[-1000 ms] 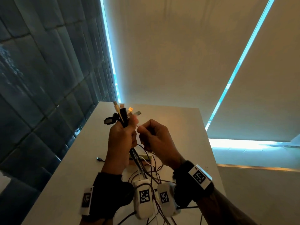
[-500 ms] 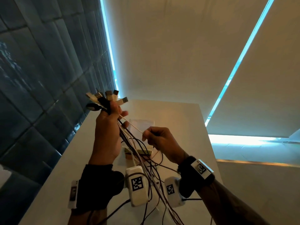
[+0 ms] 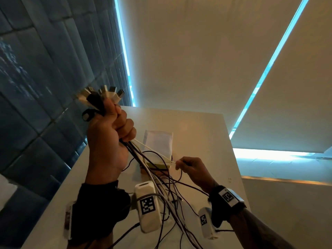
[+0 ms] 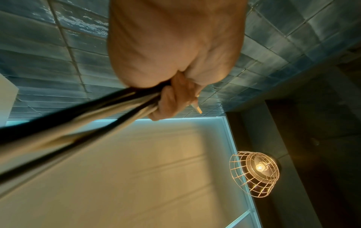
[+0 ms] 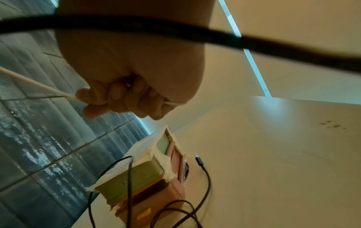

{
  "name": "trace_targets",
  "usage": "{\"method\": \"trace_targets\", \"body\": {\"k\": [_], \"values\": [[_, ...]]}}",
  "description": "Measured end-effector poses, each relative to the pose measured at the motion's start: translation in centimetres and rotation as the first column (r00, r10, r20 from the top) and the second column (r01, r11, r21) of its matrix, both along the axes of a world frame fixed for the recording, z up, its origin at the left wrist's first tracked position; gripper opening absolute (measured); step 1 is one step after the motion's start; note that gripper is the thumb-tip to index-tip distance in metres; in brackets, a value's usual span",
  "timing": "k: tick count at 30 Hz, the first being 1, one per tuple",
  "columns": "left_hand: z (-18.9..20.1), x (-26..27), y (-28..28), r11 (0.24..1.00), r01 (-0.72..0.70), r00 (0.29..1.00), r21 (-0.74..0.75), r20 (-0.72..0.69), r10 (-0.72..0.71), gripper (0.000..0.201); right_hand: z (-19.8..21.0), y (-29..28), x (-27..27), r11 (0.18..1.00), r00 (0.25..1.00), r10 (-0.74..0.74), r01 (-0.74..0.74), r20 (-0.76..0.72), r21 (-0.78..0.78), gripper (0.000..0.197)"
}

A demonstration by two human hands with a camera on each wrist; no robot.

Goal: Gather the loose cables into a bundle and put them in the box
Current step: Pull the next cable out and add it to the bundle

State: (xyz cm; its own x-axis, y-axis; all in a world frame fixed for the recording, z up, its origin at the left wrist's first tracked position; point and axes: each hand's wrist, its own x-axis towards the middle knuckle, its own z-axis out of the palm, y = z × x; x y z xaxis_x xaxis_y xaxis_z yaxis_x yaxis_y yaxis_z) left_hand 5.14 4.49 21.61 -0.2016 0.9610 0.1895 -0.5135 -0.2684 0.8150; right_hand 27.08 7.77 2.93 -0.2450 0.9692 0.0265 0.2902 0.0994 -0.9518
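Left hand (image 3: 106,141): fist clenched round cables (image 3: 152,177), plugs at 12 o'clock.
Right hand (image 3: 194,171): fingers curled, pinching white cable (image 3: 152,150).
Box (image 3: 159,153): on table (image 3: 206,141).

Dark blue-grey tiled wall (image 3: 45,72) at 9 o'clock. Cream roller blinds (image 3: 188,56) at 12, edged with cyan daylight. White tabletop (image 3: 201,141) below. Lit wire-cage lamp (image 4: 255,173) overhead.
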Motion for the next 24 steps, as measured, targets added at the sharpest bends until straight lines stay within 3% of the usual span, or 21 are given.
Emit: {"method": "trace_targets", "body": {"k": [2,4,6,7,8,9,10,11,12,14,16,19,24], "values": [[0.1,0.1,-0.2,1.000,0.017,1.000,-0.006,0.003,-0.017,0.036,-0.2,-0.2,1.1,0.999,0.998,0.026,-0.025,0.052,-0.030,0.025],[0.4,0.2,-0.3,0.999,0.039,0.999,-0.014,0.000,-0.039,0.036,-0.4,-0.4,2.2,0.972,0.948,0.200,-0.161,0.247,-0.172,0.023],[0.7,0.2,-0.5,0.997,0.078,0.997,-0.030,-0.007,-0.078,0.036,0.3,-0.5,2.8,0.915,0.759,0.389,-0.253,0.523,-0.314,0.022],[0.8,0.2,-0.5,0.994,0.104,0.995,-0.038,-0.005,-0.105,0.036,1.3,-0.5,2.7,0.920,0.704,0.389,-0.257,0.595,-0.297,0.025],[0.8,0.3,-0.5,0.990,0.133,0.991,-0.038,0.002,-0.133,0.035,2.8,-0.7,2.3,0.946,0.750,0.323,-0.237,0.578,-0.221,0.030],[0.8,0.5,-0.5,0.986,0.163,0.987,-0.034,0.013,-0.162,0.034,4.7,-1.1,1.5,0.971,0.868,0.237,-0.197,0.436,-0.135,0.037],[0.9,0.8,-0.6,0.981,0.191,0.981,-0.034,0.025,-0.190,0.034,7.0,-1.6,0.2,0.978,0.956,0.207,-0.196,0.208,-0.072,0.044],[0.9,1.2,-0.6,0.976,0.215,0.976,-0.043,0.038,-0.214,0.034,9.1,-2.2,-1.3,0.968,0.968,0.250,-0.250,0.001,-0.033,0.049],[1.0,1.5,-0.7,0.971,0.232,0.972,-0.057,0.055,-0.229,0.034,11.0,-2.8,-2.9,0.945,0.939,0.324,-0.326,-0.116,-0.002,0.049],[1.2,1.4,-0.9,0.971,0.230,0.972,-0.064,0.074,-0.225,0.034,12.2,-3.9,-5.7,0.888,0.866,0.456,-0.460,-0.203,0.033,0.031],[1.1,0.4,-1.1,0.981,0.188,0.980,-0.053,0.071,-0.184,0.036,12.1,-4.6,-7.4,0.855,0.804,0.478,-0.518,-0.353,-0.024,0.017],[0.2,-1.4,-1.1,0.989,0.125,0.986,-0.084,0.118,-0.115,0.041,10.4,-4.8,-7.7,0.836,0.778,0.467,-0.543,-0.421,-0.076,0.030],[-1.6,-3.7,-1.0,0.987,0.035,0.993,-0.154,0.115,-0.018,0.038,5.5,-5.2,-6.2,0.824,0.859,0.377,-0.482,-0.345,-0.298,0.062]]}}
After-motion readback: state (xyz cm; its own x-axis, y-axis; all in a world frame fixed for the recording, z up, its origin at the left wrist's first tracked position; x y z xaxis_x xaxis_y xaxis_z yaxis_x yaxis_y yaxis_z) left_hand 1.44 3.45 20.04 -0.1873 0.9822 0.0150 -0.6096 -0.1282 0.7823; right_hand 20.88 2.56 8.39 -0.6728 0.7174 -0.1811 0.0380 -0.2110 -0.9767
